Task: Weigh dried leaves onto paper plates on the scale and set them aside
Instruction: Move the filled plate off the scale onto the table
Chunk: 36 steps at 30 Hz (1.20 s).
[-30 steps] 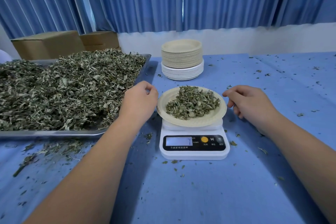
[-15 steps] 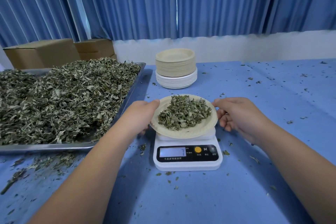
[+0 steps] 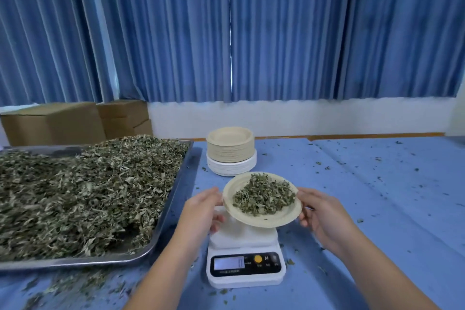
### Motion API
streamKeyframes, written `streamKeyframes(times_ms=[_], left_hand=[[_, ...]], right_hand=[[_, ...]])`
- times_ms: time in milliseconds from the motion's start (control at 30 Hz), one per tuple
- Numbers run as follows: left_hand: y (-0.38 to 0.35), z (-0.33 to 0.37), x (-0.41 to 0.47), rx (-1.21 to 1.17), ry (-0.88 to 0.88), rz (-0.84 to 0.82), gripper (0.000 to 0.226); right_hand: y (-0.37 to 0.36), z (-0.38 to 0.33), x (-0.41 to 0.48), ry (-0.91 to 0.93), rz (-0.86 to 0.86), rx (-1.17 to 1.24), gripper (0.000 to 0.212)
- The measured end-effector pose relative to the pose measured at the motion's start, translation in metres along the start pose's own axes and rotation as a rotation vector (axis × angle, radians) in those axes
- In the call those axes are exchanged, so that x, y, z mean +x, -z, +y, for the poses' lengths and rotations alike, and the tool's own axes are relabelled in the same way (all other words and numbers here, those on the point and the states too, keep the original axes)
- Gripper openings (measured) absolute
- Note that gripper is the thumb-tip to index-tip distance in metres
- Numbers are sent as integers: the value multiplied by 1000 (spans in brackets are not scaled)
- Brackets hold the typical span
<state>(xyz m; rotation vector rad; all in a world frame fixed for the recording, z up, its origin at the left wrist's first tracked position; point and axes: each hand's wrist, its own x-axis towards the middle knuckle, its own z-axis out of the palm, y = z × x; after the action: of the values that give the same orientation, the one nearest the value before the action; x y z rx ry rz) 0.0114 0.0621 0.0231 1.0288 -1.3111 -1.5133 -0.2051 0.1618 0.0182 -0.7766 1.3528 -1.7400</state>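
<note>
Holding round beige paper plate (image 3: 266, 220) of dried green leaves (image 3: 263, 196) over white digital scale (image 3: 245, 278); my left grip (image 3: 203, 209) and right grip (image 3: 324, 216) pinch opposite rims.

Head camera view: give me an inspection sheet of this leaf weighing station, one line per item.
Surface: table under a creased blue cloth.
Job's things: paper plate with a portion of dried leaves, held over the digital scale and slightly tilted; display unreadable. Metal tray heaped with loose leaves at left. Stack of paper plates behind the scale.
Clutter: leaf crumbs scattered over the cloth, thickest in front of the tray.
Hands: left hand grips the plate's left rim, right hand its right rim.
Cables: nothing seen.
Surroundings: blue curtains, white wall, cardboard boxes behind the tray.
</note>
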Motion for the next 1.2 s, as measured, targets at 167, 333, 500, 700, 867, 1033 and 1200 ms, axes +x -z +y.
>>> streamKeyframes(times_ms=[167, 333, 500, 700, 867, 1033, 1200], left_hand=[[-12, 21, -5, 50, -10, -52, 17], [-47, 48, 34, 172, 15, -157, 20], [-99, 56, 120, 196, 117, -282, 25], [-160, 76, 190, 203, 180, -228, 27], [-200, 122, 222, 102, 276, -175, 24], [-222, 136, 275, -12, 342, -79, 21], [-231, 138, 336, -49, 431, -21, 48]], right_hand=[[7, -18, 4, -27, -6, -2, 19], [24, -34, 67, -52, 41, -6, 14], [54, -41, 166, -67, -17, -75, 19], [80, -81, 237, -181, -80, -101, 22], [81, -140, 283, -282, -49, -84, 21], [80, -160, 336, -397, -11, -90, 12], [74, -137, 389, -456, 37, 21, 13]])
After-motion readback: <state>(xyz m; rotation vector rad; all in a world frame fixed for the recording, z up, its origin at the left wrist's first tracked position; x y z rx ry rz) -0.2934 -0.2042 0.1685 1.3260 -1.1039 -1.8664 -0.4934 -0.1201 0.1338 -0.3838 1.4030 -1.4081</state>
